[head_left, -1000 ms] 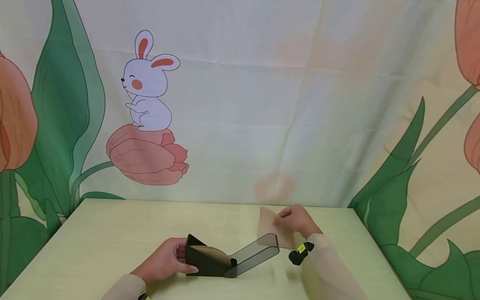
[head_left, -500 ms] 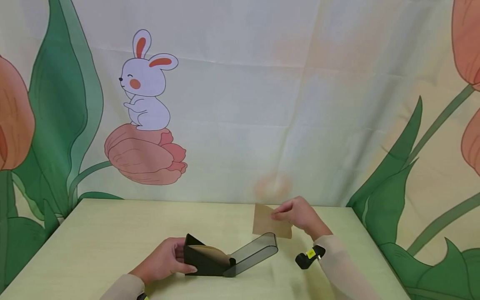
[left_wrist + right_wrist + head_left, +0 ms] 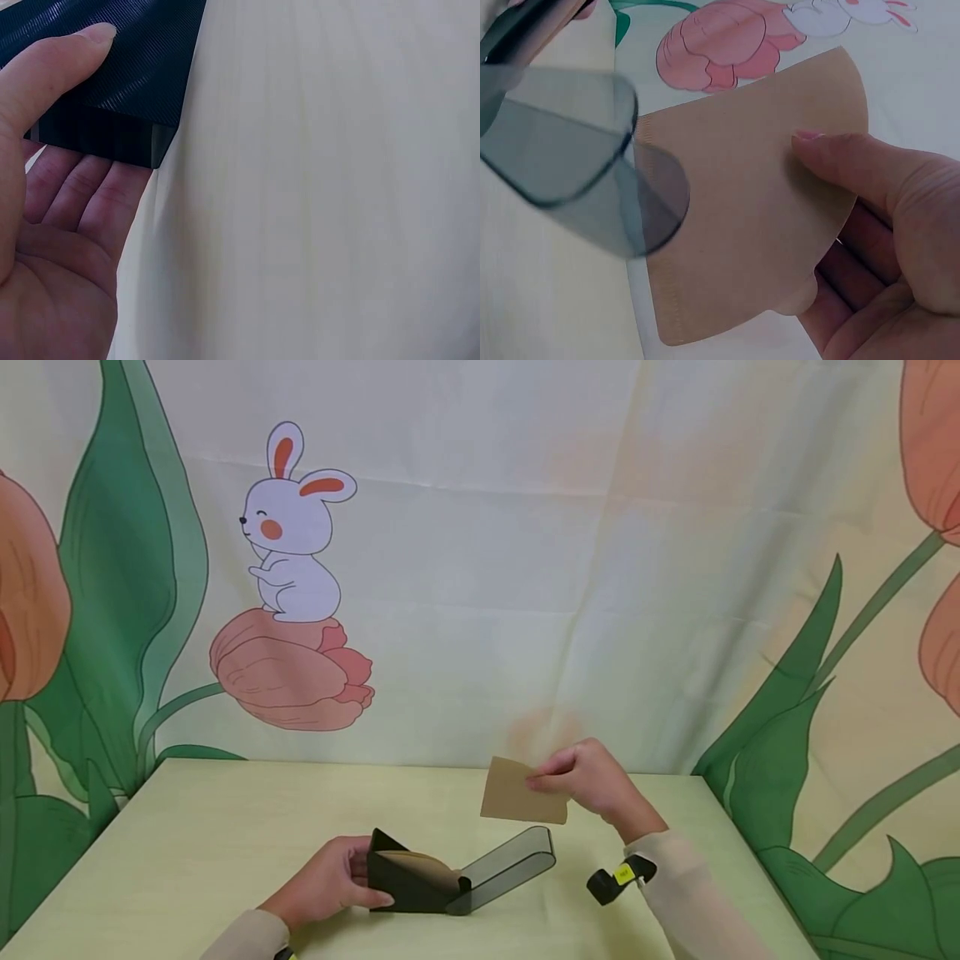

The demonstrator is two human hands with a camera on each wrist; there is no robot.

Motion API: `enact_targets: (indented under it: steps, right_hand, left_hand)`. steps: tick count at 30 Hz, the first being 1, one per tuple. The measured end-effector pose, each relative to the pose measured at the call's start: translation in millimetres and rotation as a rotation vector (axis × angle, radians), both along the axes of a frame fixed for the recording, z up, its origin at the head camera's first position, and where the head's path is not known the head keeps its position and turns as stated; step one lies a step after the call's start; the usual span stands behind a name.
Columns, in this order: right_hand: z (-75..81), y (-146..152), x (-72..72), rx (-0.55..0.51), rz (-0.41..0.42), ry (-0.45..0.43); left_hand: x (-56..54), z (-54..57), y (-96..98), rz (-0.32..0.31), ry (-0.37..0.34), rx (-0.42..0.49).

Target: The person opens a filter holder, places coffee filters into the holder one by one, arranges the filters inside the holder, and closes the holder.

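In the head view, my left hand (image 3: 330, 878) grips the left end of a black filter holder (image 3: 416, 887), thumb on its near face. Its smoky see-through lid (image 3: 517, 857) is swung open to the right. Brown filter papers (image 3: 411, 860) show inside the holder. Above the lid, my right hand (image 3: 592, 783) pinches a single brown coffee filter (image 3: 510, 797) by its right side. The right wrist view shows this filter (image 3: 727, 202) fan-shaped, with crimped edges and the thumb flat on its face. Fingers lie under the ribbed holder (image 3: 150, 75) in the left wrist view.
A pale wood-grain table (image 3: 247, 818) lies beneath both hands. Behind it hangs a cloth backdrop (image 3: 465, 568) printed with a rabbit and tulips. A black device with a yellow label (image 3: 622, 872) is strapped at the right wrist.
My right hand has risen and carried the coffee filter leftward, from behind the lid to above it, with the filter turning slightly. The left hand and the holder stay in place.
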State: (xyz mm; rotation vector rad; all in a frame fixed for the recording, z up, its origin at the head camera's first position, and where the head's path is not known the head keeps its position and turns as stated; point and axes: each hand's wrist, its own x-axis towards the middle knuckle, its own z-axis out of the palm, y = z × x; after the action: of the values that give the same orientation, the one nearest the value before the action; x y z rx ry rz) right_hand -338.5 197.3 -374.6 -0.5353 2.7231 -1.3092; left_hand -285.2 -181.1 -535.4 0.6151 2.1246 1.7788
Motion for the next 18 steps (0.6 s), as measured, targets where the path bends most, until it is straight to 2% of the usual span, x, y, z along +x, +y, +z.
enact_targets:
  steps: [8,18]
  right_hand:
    - [8.5,-16.0,8.9,-0.038,0.064,0.031]
    - [11.2,-34.9,11.9,-0.126,0.089,0.029]
  left_hand:
    - [0.1,0.6,0.6,0.004,0.010,-0.010]
    - [0.4,0.0,0.9,0.013,0.004,-0.006]
